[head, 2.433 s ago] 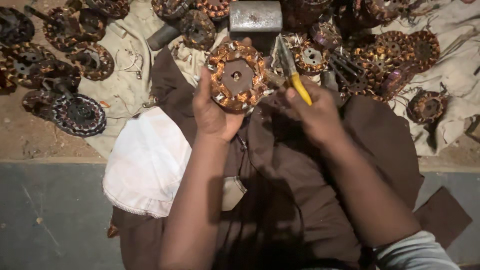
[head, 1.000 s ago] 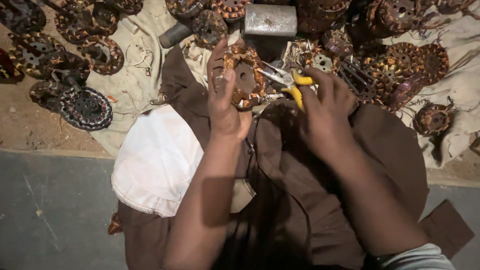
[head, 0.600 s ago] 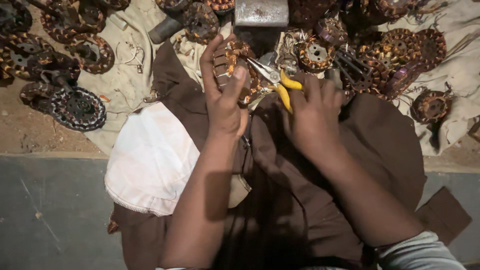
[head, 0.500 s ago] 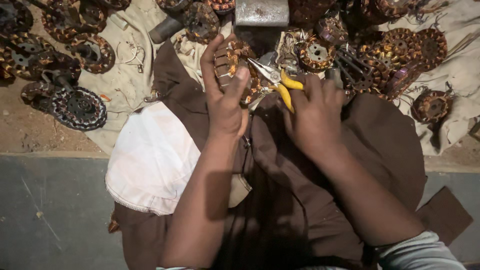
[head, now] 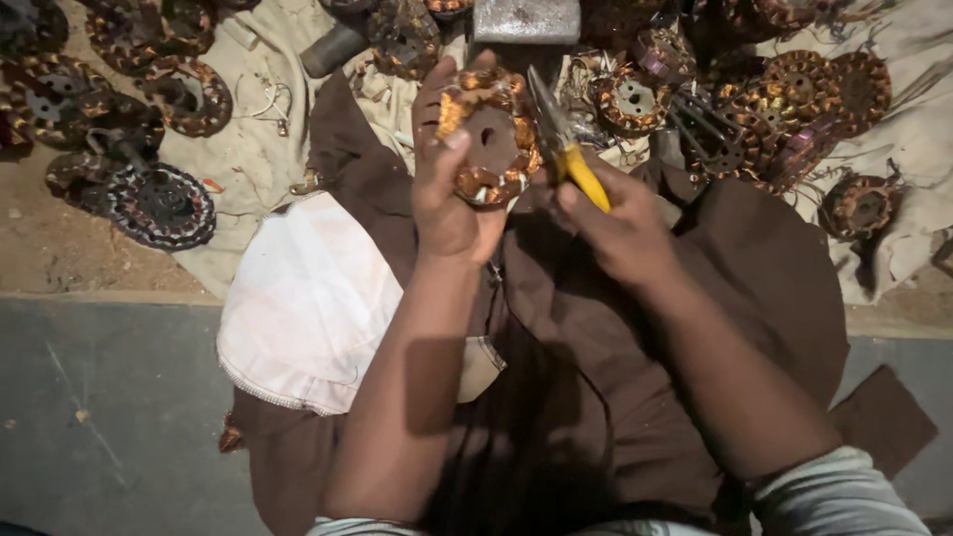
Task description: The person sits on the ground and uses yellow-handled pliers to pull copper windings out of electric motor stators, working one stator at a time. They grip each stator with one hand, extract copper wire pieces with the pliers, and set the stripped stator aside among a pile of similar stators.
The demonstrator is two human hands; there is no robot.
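My left hand (head: 449,189) grips a round motor stator (head: 488,134) wound with copper wire, held up over my lap with its face turned toward me. My right hand (head: 620,230) holds yellow-handled pliers (head: 564,149) whose metal jaws point up along the stator's right edge, touching or just beside the copper winding. Both hands are over the brown cloth (head: 615,377) that covers my legs.
Many more copper-wound stators lie on a pale cloth ahead, a group at the left (head: 159,203) and a pile at the right (head: 794,99). A grey metal block (head: 526,20) sits at top centre. A white cloth (head: 308,298) lies over my left knee.
I turned the stator in my left hand from flat-on to a tilted grip. The pliers moved in from the right and now rest against its right edge.
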